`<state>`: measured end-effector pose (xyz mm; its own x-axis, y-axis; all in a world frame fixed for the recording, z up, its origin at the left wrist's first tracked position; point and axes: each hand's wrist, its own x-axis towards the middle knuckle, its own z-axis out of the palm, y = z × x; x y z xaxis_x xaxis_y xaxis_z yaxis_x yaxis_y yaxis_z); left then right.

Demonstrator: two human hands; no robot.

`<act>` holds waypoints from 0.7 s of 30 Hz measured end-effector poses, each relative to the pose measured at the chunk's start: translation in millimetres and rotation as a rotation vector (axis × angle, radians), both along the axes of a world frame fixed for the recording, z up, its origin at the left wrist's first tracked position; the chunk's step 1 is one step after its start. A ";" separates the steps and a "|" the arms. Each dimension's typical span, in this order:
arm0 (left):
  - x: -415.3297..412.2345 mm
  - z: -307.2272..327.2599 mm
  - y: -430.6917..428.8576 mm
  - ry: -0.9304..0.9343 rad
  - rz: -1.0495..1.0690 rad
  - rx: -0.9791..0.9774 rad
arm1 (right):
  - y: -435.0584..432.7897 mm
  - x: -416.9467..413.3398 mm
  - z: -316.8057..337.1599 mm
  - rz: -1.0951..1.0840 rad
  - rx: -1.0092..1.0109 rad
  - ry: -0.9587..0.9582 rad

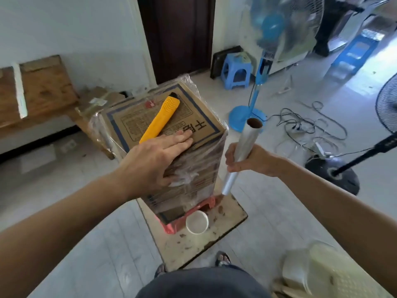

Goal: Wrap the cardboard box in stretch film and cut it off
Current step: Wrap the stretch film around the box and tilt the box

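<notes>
**A film-covered cardboard box (133,119) stands on end between two hands, on a red stool (171,224) in mid-floor.**

Stretch film (189,179) clings to the box's sides, and a yellow knife (159,119) lies diagonally across its bare top. The left hand (154,155) lies flat over the top's near corner, its fingers straight and together beside the knife's near end and its thumb down the near side. Just right of the box, the right hand (253,161) is curled round a slim film roll (247,143), held nearly upright and tilted slightly right. A white cup (197,221) sits against the stool on a stained board (214,244). Farther right are a blue fan (257,87), a blue stool (235,69) and loose cables (311,125); a wooden bench (43,93) lines the left wall.
</notes>
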<state>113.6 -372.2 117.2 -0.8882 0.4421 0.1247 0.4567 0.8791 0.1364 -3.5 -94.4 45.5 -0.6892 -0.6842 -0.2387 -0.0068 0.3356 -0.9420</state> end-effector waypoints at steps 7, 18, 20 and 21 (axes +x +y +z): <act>2.2 1.5 6.6 -0.013 0.055 0.001 | 2.2 -41.5 -8.7 0.134 -0.062 -0.026; 0.2 -3.1 4.9 -0.027 0.096 0.025 | -3.4 -96.5 -0.2 0.380 -0.046 -0.044; 0.7 -3.3 5.3 -0.025 0.092 0.033 | -5.3 -102.5 2.3 0.407 -0.029 -0.014; 0.8 -3.1 5.6 -0.020 0.091 0.036 | -6.6 -105.3 3.0 0.407 -0.009 0.001</act>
<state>114.4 -366.6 114.1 -0.9271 0.3548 0.1210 0.3719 0.9114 0.1765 -108.8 -101.0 48.5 -0.3616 -0.9033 -0.2308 -0.1382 0.2968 -0.9449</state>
